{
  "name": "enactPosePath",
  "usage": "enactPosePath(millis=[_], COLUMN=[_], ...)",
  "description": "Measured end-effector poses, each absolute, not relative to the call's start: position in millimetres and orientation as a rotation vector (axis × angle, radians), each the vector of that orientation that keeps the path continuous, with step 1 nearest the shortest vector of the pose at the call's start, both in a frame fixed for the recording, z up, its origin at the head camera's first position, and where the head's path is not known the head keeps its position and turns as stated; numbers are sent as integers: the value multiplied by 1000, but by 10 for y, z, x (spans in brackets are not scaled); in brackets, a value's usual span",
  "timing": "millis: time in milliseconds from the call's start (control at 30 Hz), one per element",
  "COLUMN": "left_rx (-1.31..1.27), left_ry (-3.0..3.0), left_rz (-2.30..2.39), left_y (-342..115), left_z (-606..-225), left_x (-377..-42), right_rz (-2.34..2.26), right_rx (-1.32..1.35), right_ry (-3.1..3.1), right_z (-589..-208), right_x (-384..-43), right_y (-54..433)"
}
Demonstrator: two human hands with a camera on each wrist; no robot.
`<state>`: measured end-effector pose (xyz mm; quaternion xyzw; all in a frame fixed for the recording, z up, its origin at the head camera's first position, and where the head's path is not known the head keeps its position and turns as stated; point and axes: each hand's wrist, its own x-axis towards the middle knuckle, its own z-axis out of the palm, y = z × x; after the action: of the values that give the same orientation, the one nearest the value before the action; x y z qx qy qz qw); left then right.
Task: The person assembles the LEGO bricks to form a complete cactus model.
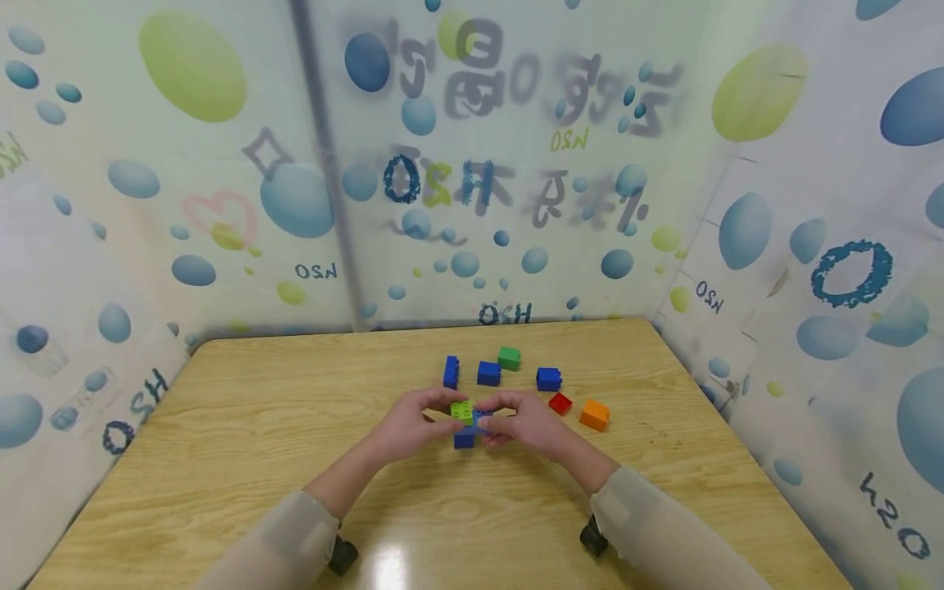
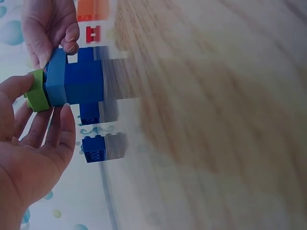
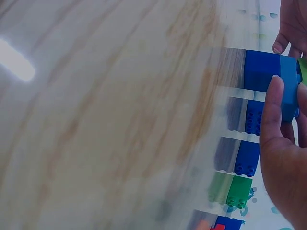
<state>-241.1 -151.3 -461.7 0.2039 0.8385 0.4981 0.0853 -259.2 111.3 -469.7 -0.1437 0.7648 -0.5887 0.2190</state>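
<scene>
A small stack of building bricks stands in front of me on the table, with a dark blue brick [image 1: 464, 440] at the bottom. Over it lies a lighter blue brick [image 2: 56, 79], which reaches out to the right. A lime green brick [image 1: 461, 411] sits at the top left of the stack. My left hand [image 1: 413, 426] pinches the lime green brick between thumb and fingers. With thumb and fingers, my right hand [image 1: 527, 422] grips the right end of the lighter blue brick. Whether the lime green brick is fully pressed down, I cannot tell.
Behind the hands are a narrow blue brick [image 1: 451, 372], another blue brick [image 1: 488, 374] and a green brick [image 1: 509, 358]. Farther right lie a blue brick [image 1: 549, 379], a red brick [image 1: 560, 404] and an orange brick [image 1: 594, 415]. Patterned curtains [image 1: 472, 270] border the wooden table [image 1: 295, 393].
</scene>
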Motion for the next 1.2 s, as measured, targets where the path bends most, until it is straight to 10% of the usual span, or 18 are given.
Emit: enactPosePath(millis=[1200], left_rx=[559], left_ry=[2615], left_rz=[1391], left_y=[-1438], left_z=[-4584], left_x=[-2394], right_rz=[-1625], right_rx=[-400], right_ry=[2136], right_z=[-4734], right_x=[-2598], right_y=[1114])
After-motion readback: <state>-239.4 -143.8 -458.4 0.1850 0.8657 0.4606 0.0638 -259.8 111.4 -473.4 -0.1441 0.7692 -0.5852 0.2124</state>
